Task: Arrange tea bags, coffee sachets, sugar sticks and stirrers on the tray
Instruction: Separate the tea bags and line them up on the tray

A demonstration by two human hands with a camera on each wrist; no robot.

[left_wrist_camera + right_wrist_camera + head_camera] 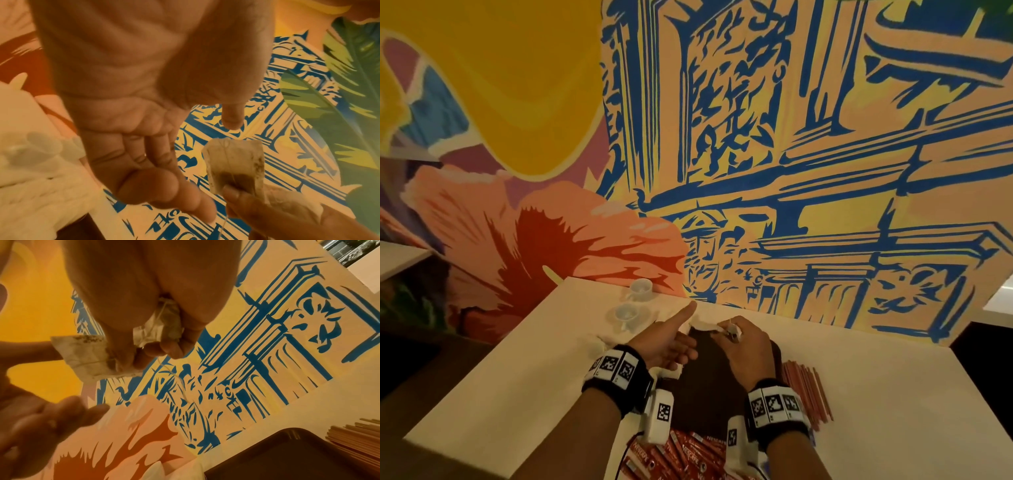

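A dark brown tray point(709, 387) lies on the white table in front of me. Above its far end my right hand point(724, 330) pinches a tea bag point(82, 356) by its edge, and more tea bags point(162, 326) are bunched in the palm with a string hanging down. My left hand point(686, 330) hovers just left of it, empty, with the thumb raised and the fingers point(156, 186) relaxed. In the left wrist view the pinched tea bag point(236, 165) stands close to those fingers without touching them. Red coffee sachets point(681, 452) are piled at the tray's near end. Reddish stirrers point(808, 387) lie to its right.
Two white cups on saucers point(640, 289) point(626, 315) stand at the table's far left, near the painted wall. A heap of white packets point(30, 170) lies left of the tray. The table's right half point(893, 394) shows bare white surface.
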